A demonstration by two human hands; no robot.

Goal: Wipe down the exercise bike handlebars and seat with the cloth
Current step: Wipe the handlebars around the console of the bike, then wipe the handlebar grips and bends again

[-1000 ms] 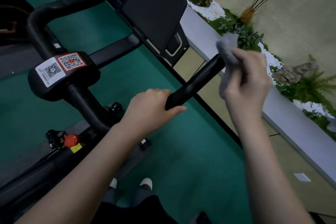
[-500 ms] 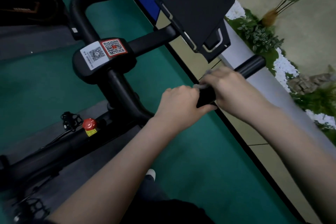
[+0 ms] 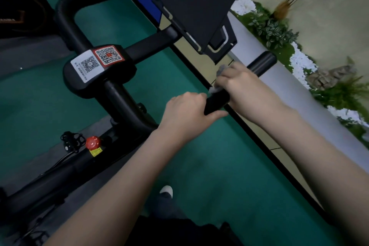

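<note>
L hand (image 3: 185, 110), R hand (image 3: 242, 84) grip 1 handlebar (image 3: 261, 62); 1 cloth (image 3: 220, 69) under R.

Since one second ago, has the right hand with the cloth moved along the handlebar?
Yes. The right hand, holding the cloth, slid down the handlebar from its tip toward the left hand.

The single camera is riding on the person's head, looking forward and steeply down along both bare forearms. It is sitting close over the handlebar (image 3: 261, 63), framing the left hand (image 3: 185, 112) and the right hand (image 3: 241, 84) with its cloth (image 3: 220, 69) near mid-frame. Its wide, tilted view is taking in the black panel (image 3: 197, 2) at top, the planter (image 3: 273, 30) at right, the green floor (image 3: 209, 166) and a shoe (image 3: 166, 189) below.
</note>
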